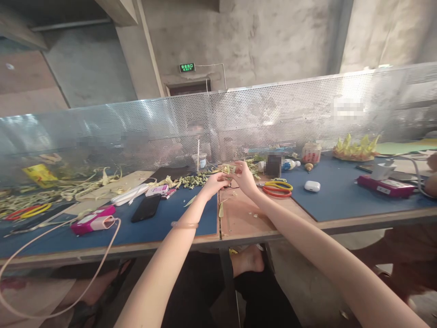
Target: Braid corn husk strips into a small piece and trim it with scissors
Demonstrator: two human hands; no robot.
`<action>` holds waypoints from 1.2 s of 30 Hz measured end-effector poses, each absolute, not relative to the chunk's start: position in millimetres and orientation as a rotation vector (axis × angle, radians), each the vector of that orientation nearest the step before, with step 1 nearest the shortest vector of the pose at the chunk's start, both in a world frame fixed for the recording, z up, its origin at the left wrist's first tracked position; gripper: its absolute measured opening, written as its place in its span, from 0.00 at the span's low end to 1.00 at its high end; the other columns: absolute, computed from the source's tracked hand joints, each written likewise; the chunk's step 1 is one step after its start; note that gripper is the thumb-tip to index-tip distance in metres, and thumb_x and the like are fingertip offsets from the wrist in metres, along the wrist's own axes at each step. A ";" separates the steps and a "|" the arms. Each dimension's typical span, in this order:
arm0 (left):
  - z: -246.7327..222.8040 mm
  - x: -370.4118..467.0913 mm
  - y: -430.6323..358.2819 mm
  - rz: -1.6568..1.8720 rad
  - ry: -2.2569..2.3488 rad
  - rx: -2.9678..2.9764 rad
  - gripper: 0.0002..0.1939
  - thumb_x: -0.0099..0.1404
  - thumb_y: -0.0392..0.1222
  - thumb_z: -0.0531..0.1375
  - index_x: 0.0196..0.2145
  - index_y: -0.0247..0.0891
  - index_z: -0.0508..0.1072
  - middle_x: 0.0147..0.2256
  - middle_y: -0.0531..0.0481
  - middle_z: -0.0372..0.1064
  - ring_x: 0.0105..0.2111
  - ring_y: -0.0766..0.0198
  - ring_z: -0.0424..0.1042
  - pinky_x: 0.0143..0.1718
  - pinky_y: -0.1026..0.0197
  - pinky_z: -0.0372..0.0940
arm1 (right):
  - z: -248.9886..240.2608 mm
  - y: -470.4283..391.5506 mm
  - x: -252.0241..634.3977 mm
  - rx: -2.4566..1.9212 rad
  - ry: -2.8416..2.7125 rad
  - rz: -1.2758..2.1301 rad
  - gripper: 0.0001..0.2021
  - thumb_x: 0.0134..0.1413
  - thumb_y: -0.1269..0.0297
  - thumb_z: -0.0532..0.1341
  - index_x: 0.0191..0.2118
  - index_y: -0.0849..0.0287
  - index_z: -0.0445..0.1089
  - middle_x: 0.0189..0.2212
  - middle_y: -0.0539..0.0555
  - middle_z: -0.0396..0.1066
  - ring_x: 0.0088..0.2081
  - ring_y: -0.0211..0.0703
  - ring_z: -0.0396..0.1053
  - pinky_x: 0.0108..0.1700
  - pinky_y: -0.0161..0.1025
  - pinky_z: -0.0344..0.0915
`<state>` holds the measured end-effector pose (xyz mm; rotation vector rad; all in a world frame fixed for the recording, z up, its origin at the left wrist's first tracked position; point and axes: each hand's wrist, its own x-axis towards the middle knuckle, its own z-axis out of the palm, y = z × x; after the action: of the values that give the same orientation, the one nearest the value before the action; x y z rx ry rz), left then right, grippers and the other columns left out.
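Observation:
In the head view, my left hand (215, 183) and my right hand (244, 177) meet above the table, fingers closed in a pinch. Between them is a thin, pale green leafy piece (228, 169), partly hidden by the fingers; its exact kind is unclear. Left of my left hand lies a heap of small green plant bits (196, 181). A pair of scissors (278, 188) with red and yellow handles rests right of my right hand. On the brown board below my hands lies a narrow pale leaf strip (221, 209) among small scraps.
A black phone (146, 208), a pink tissue pack (92, 222) and a looping cable are on the left. To the right are a white earbud case (312, 186), a jar (311, 153) and another tissue pack (385, 187). A perforated metal screen (153, 132) stands behind.

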<state>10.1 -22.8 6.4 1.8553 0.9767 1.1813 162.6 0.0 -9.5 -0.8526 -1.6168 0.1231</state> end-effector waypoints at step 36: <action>2.1 3.8 -11.5 1.197 0.986 1.796 0.08 0.58 0.39 0.60 0.36 0.32 0.70 0.30 0.52 0.69 0.29 0.67 0.69 0.31 0.61 0.65 | -2.5 -10.6 162.5 -0.609 -1.880 0.007 0.10 0.59 0.62 0.54 0.36 0.62 0.68 0.36 0.53 0.69 0.40 0.39 0.66 0.44 0.43 0.63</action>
<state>3.8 -11.5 2.1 1.7957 0.9855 1.1965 162.5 -10.6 -2.5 -0.6088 -1.8803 0.0073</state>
